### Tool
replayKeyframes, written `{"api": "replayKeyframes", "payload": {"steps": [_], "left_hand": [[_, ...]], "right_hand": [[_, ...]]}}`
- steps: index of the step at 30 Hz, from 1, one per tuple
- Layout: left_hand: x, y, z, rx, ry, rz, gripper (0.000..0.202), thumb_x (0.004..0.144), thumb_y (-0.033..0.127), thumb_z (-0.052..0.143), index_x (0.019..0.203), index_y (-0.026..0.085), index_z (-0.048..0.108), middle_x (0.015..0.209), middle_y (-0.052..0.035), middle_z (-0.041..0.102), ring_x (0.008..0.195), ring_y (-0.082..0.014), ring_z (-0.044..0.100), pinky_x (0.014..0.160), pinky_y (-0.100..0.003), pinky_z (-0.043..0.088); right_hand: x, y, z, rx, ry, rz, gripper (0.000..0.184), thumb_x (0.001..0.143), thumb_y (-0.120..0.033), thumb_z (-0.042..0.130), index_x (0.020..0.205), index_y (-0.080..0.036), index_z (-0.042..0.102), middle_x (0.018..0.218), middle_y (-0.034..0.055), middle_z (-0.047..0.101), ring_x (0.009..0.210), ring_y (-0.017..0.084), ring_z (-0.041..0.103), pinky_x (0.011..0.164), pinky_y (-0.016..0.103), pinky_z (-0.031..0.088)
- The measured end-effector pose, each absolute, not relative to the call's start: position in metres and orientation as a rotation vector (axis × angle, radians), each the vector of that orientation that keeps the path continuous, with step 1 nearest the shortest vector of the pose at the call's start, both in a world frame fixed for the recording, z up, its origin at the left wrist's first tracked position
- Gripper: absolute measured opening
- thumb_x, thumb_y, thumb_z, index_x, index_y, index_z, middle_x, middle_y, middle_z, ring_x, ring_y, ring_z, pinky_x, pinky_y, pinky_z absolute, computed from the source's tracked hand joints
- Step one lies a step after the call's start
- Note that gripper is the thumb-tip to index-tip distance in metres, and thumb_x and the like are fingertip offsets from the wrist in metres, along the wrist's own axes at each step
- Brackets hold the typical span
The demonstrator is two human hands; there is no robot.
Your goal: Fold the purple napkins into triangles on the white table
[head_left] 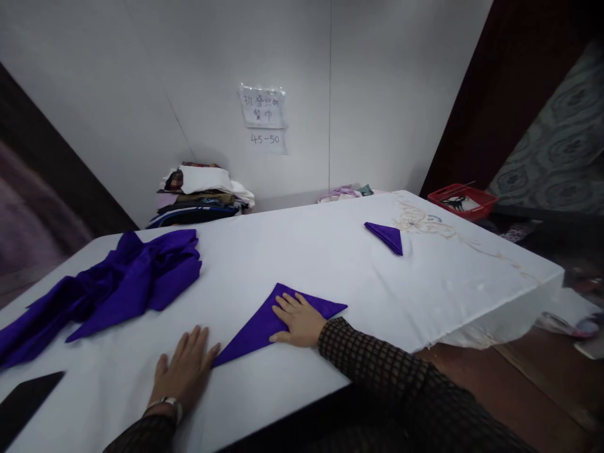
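Observation:
A purple cloth napkin, folded into a triangle, lies flat near the front edge of the white-covered table. My right hand rests palm down on it, fingers spread. Beside its left corner my left hand lies flat on the white cloth, fingers stretched out, with the thumb at the napkin's tip. Farther back on the right sits a smaller folded purple napkin. A crumpled heap of purple cloth spreads over the table's left side.
Against the wall stands a stack of folded fabrics. A red basket with dark-handled scissors is beyond the far right corner. A dark flat object lies at the front left. Handwritten paper signs hang on the wall.

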State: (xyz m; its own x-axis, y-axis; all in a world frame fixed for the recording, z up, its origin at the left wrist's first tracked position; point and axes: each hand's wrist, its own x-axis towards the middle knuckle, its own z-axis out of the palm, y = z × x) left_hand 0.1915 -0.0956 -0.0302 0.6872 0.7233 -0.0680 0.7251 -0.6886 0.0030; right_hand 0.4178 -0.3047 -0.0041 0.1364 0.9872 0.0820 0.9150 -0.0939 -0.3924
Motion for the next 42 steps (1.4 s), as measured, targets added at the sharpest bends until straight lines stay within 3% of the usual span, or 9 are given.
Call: {"api": "replayKeyframes", "payload": {"steps": [4,8,11,16,21,27,37,42], "left_hand": [[0.187,-0.094,-0.001,2.691,1.512,0.044,0.062,0.091,0.045,0.025,0.138,0.006,0.039,0.149,-0.019,0.027,0.137,-0.0329,0.026,0.104,-0.061,0.025],[0.233,-0.15,0.021,2.917,1.107,0.391,0.058,0.091,0.043,0.033,0.136,0.008,0.041,0.147,-0.0169,0.034,0.138,-0.0284,0.025,0.111,-0.054,0.017],[0.282,-0.196,0.017,2.954,0.69,0.293,0.061,0.091,0.049,0.034,0.14,0.014,0.035,0.15,-0.0125,0.029,0.14,-0.0259,0.021,0.113,-0.05,0.016],[0.32,-0.215,-0.005,2.843,0.631,0.085,0.069,0.091,0.054,0.028,0.145,0.011,0.024,0.153,-0.0129,0.02,0.142,-0.0241,0.015,0.114,-0.046,0.012],[0.306,-0.197,-0.015,2.833,0.716,0.015,0.07,0.091,0.055,0.024,0.146,0.011,0.024,0.153,-0.0108,0.022,0.142,-0.0234,0.013,0.115,-0.044,0.011],[0.28,-0.182,-0.016,2.883,0.804,-0.039,0.072,0.089,0.061,0.025,0.146,0.018,0.024,0.154,-0.0074,0.02,0.142,-0.027,0.012,0.114,-0.05,0.01],[0.269,-0.174,-0.015,2.852,0.857,-0.008,0.067,0.091,0.056,0.025,0.146,0.018,0.025,0.153,-0.0076,0.021,0.142,-0.0263,0.015,0.113,-0.052,0.011],[0.259,-0.151,-0.013,2.791,1.116,-0.046,0.061,0.092,0.052,0.024,0.144,0.018,0.031,0.153,-0.0082,0.023,0.141,-0.0271,0.016,0.112,-0.055,0.014]], "right_hand": [[0.418,-0.306,-0.003,-2.099,-1.866,0.29,0.084,0.086,-0.071,0.027,0.144,-0.011,0.03,0.152,0.0147,0.021,0.141,0.026,0.012,0.114,0.046,0.008],[0.418,-0.306,-0.006,-2.132,-1.891,0.265,0.082,0.087,-0.068,0.028,0.144,-0.01,0.03,0.152,0.0154,0.021,0.141,0.027,0.012,0.113,0.046,0.009],[0.418,-0.306,-0.009,-2.127,-1.918,0.23,0.074,0.089,-0.059,0.035,0.145,-0.012,0.027,0.152,0.0141,0.021,0.141,0.027,0.012,0.113,0.047,0.009],[0.418,-0.306,-0.013,-2.112,-1.926,0.209,0.07,0.087,-0.041,0.044,0.148,-0.017,0.02,0.153,0.0094,0.022,0.141,0.027,0.013,0.113,0.047,0.009],[0.418,-0.306,-0.013,-2.139,-1.895,0.225,0.074,0.088,-0.052,0.039,0.147,-0.01,0.024,0.152,0.0123,0.023,0.14,0.026,0.015,0.114,0.045,0.009],[0.431,-0.322,-0.015,-2.14,-1.936,0.19,0.086,0.084,-0.069,0.033,0.145,-0.008,0.029,0.151,0.0155,0.024,0.14,0.028,0.015,0.113,0.047,0.011],[0.451,-0.35,-0.015,-2.209,-1.911,0.181,0.083,0.085,-0.07,0.03,0.147,-0.014,0.025,0.152,0.0127,0.024,0.14,0.029,0.016,0.112,0.051,0.014],[0.451,-0.349,-0.014,-2.211,-1.902,0.196,0.082,0.086,-0.069,0.029,0.147,-0.016,0.024,0.152,0.0117,0.022,0.14,0.028,0.016,0.112,0.05,0.013]]}}
